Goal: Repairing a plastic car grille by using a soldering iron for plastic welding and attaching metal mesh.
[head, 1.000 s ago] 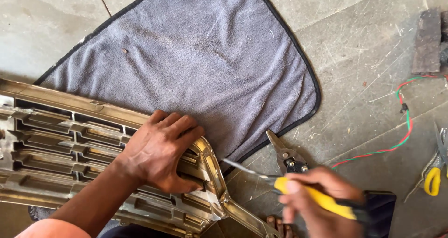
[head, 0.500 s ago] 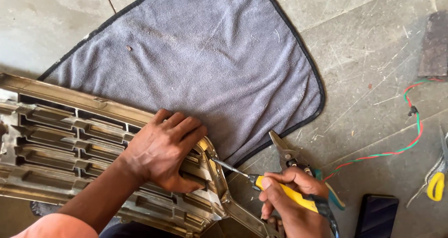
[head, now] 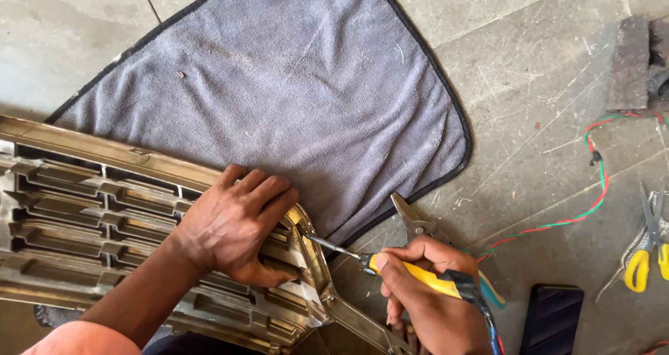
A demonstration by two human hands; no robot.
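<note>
A gold-coloured car grille [head: 90, 209] lies across the lower left, partly on a grey towel [head: 293, 83]. My left hand [head: 237, 226] presses flat on the grille's right end, fingers curled over its slats. My right hand [head: 432, 292] grips a yellow-handled screwdriver [head: 390, 263]. Its thin metal tip reaches left to the grille's right edge, just beside my left fingers.
Metal pliers [head: 414, 222] lie on the concrete floor just behind my right hand. A twisted red and green wire [head: 592, 188] runs along the right. Yellow-handled scissors [head: 644, 257] sit at the right edge, a black ribbed piece [head: 554, 320] at the bottom, a dark block [head: 627, 62] upper right.
My right hand has moved the screwdriver leftward, bringing its tip up to the grille's edge. My left hand stays pressed on the grille.
</note>
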